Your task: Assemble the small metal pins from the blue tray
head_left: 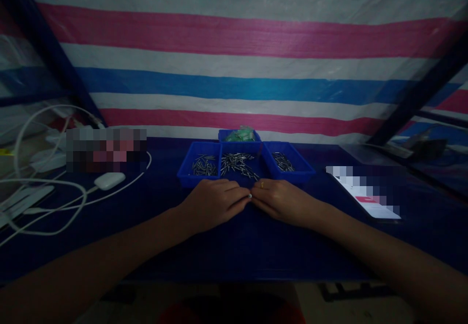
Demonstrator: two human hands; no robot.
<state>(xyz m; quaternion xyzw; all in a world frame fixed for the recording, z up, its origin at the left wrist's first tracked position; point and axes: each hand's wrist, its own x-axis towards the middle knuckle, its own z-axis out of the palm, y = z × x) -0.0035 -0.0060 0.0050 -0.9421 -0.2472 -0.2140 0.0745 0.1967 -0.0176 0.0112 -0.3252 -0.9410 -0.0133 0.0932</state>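
My left hand (215, 201) and my right hand (281, 198) meet fingertip to fingertip in front of the blue trays. Both are closed in a pinch. A tiny pale, shiny bit (250, 196) shows between the fingertips; its kind is too small to make out. Just beyond my left hand stands a blue tray (185, 165) with thin metal pins (204, 166) in it. Another blue tray (305, 168), beyond my right hand, holds similar metal pins (282, 162). A loose heap of metal pins (237, 162) lies between these trays.
Behind them, a blue tray (222, 135) holds green plastic bags (242, 134). A lit phone (369, 200) lies at the right. White cables (82, 197) and a white adapter (109, 181) spread over the left of the blue table (234, 251). A striped sheet (234, 36) hangs behind.
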